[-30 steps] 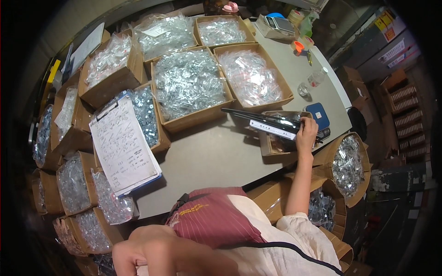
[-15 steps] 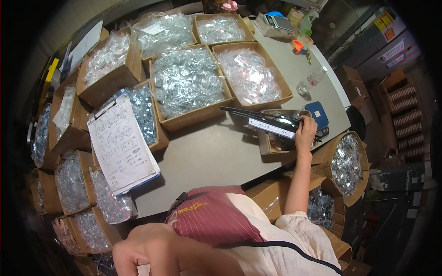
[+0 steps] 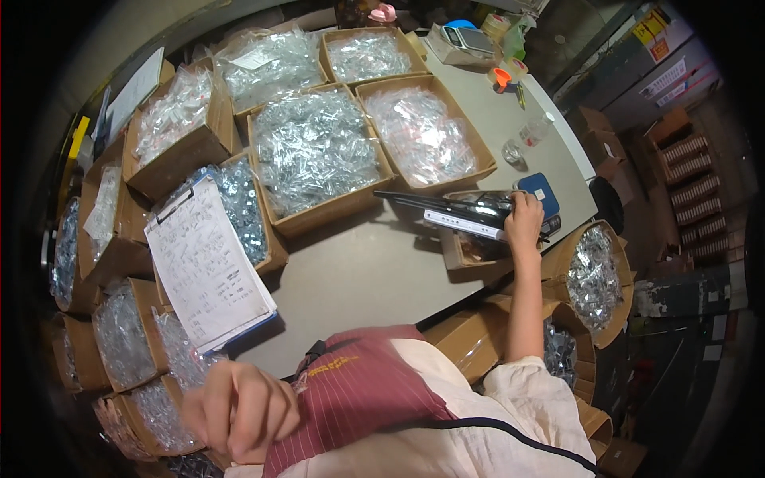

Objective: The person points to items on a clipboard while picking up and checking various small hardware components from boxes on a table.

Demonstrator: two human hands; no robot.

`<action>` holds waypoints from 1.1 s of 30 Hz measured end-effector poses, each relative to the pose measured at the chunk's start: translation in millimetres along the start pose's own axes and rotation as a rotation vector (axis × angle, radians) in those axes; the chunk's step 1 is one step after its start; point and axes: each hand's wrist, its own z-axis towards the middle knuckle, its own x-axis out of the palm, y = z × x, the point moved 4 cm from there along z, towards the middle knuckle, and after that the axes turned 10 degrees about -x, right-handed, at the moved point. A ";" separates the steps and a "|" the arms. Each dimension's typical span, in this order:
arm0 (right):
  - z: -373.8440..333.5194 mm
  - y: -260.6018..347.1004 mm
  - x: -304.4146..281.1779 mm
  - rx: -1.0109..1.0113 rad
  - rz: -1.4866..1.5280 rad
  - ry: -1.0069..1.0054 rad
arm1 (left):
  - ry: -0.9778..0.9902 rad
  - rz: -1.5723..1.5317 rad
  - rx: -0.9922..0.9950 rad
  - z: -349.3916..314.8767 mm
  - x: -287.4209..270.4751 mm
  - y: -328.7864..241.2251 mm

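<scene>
My right hand (image 3: pixel 523 223) is closed round the right end of several long, thin black rails (image 3: pixel 410 201) and a white rail with small holes (image 3: pixel 464 224). These rails lie slanted across a small cardboard box (image 3: pixel 456 253) on the table's right side; its contents are partly hidden beneath them. At the lower left, close to my body, my left hand (image 3: pixel 243 410) is raised with curled fingers, smeared by motion. Anything inside it is hidden. A blue-lidded container (image 3: pixel 541 193) stands just beyond my right hand.
Cardboard boxes filled with bagged metal parts (image 3: pixel 315 143) crowd the back and left of the grey table (image 3: pixel 351 275). A clipboard with written sheets (image 3: pixel 209 267) leans over a box at left. A clear bottle (image 3: pixel 537 130) and a scale (image 3: pixel 472 40) are at right; more boxes (image 3: pixel 594 275) flank me.
My left hand has moved up and forward from the lower edge, its fingers still curled. My right hand stays on the rails. The whole view has shifted slightly.
</scene>
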 end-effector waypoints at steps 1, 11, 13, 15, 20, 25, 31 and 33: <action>1.9 -2.1 2.4 -0.029 -0.052 0.062 | -0.009 -0.008 -0.008 -8.9 -8.3 -1.2; 42.2 15.9 4.1 -0.227 0.009 0.453 | -0.449 -0.066 0.061 -76.2 -38.5 20.0; 52.2 18.8 -0.1 -0.235 0.061 0.495 | -0.496 -0.052 0.065 -77.4 -37.3 23.2; 58.0 21.0 0.9 -0.240 0.108 0.537 | -0.575 -0.011 0.054 -78.8 -39.9 25.8; 61.5 35.3 18.5 -0.242 0.122 0.683 | -0.680 -0.006 0.062 -77.5 -49.5 31.2; 50.0 29.0 55.0 -0.266 -0.020 0.703 | -0.764 0.077 -0.024 -74.5 -54.6 37.6; 45.7 25.6 41.0 -0.078 0.330 0.759 | -0.913 0.150 -0.101 -82.9 -60.9 46.4; 45.9 28.8 32.7 -0.088 0.733 0.660 | -0.904 0.142 -0.098 -86.4 -64.0 46.8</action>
